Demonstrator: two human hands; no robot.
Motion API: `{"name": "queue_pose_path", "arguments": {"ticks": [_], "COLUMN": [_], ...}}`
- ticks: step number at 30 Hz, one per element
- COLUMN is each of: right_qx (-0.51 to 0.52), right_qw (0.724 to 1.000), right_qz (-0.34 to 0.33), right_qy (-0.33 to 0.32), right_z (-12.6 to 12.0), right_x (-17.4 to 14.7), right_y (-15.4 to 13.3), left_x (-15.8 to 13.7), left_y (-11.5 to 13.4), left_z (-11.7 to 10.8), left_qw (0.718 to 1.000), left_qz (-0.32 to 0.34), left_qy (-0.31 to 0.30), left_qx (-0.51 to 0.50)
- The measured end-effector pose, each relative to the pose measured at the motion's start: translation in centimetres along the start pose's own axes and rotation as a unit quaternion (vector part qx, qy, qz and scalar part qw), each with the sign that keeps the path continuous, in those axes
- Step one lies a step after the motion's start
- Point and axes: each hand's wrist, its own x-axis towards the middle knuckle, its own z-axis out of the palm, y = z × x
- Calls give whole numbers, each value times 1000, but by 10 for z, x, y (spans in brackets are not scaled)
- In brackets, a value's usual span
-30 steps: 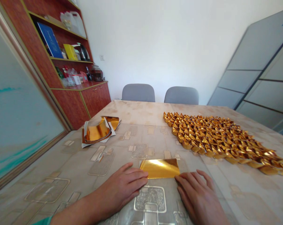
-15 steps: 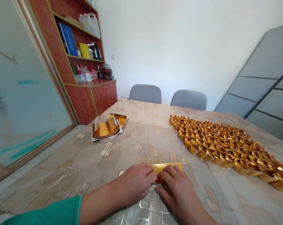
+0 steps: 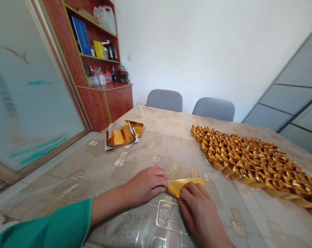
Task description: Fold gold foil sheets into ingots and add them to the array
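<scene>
A sheet of shiny gold foil paper (image 3: 175,186) lies on the table in front of me, folded into a narrow strip with a slanted lower left edge. My left hand (image 3: 150,183) is closed at the strip's left tip, fingers curled together over it. Pinching the lower edge towards the right end is my right hand (image 3: 197,203), its thumb beneath and its fingers on top. Parts of the strip are hidden under both hands. A large block of folded gold paper pieces (image 3: 243,158), set in close rows, sits to the right.
Curved gold and white paper sheets (image 3: 121,136) are stacked at the left of the table. A patterned clear cover (image 3: 101,179) lies over the tabletop. Two grey chairs (image 3: 164,100) stand at the far edge. A red-brown cabinet (image 3: 93,110) is at the back left.
My left hand has slid left along the strip, and my right hand has shifted slightly lower. A slanted fold now shows between them. The whole view has moved a little.
</scene>
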Motion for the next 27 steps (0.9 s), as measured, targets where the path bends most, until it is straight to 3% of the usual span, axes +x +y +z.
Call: {"name": "queue_pose_path", "arguments": {"ticks": [6,15,21,27], "right_qx": [-39,-79,-112,-105], "right_qw": [999,997,994,994], "right_qz": [14,-8,-4,23], "right_qy": [-9,-6,10,-8], "right_z": [6,17,20,17], "right_x": [4,0,1,3], "right_y": [-1,4,-1,-8], "left_x": [-1,6,1,-13], "left_y": [-4,13,8,-1], "left_z": [2,16,10,3], "left_qw": [999,977,984,997], "left_qz": [16,87,88,48], "left_qy": [16,34,12,11], "left_qx": [29,191,151,61]}}
